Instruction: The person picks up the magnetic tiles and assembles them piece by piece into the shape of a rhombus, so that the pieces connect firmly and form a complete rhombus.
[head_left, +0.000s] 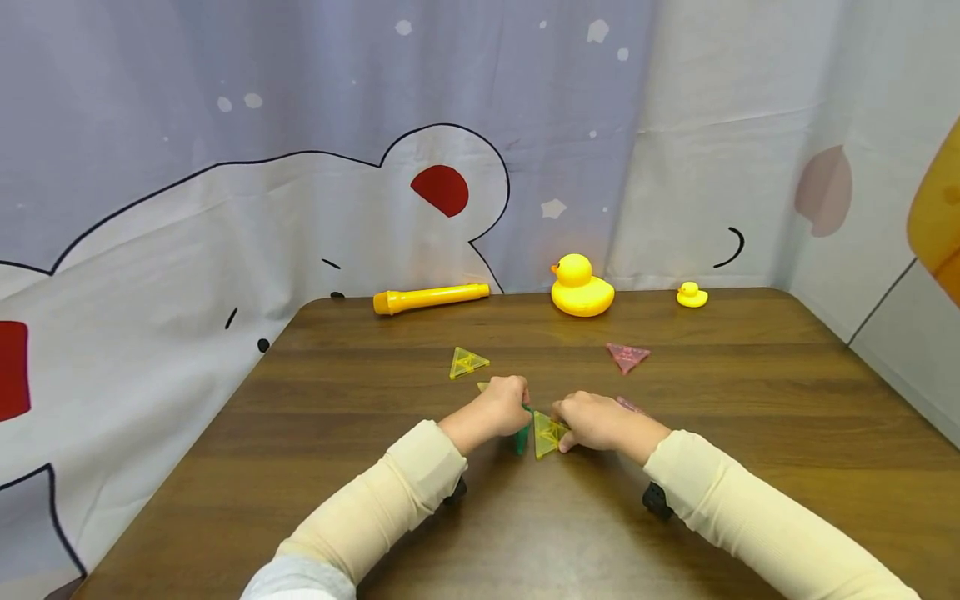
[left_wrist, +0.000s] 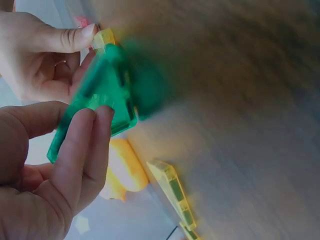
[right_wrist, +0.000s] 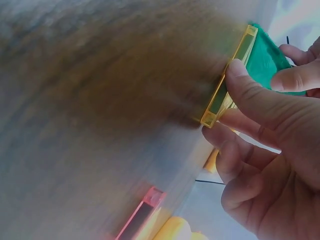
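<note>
The left grip (head_left: 495,407) pinches a green triangle tile (head_left: 522,433); the right grip (head_left: 596,421) holds a yellow triangle tile (head_left: 547,434) between thumb and fingers; the green one shows me a thin sliver, running away from the person; the yellow one has a side facing it and a corner pointing to the right grip; both sit between the grips, seemingly touching; past the hands, a second yellow tile (head_left: 467,362) and a pink tile (head_left: 627,357) lie on the bench (head_left: 337,417); behind stand a large duck (head_left: 581,287) and a small duck (head_left: 692,296), a toy microphone (head_left: 431,299) lying alongside.
</note>
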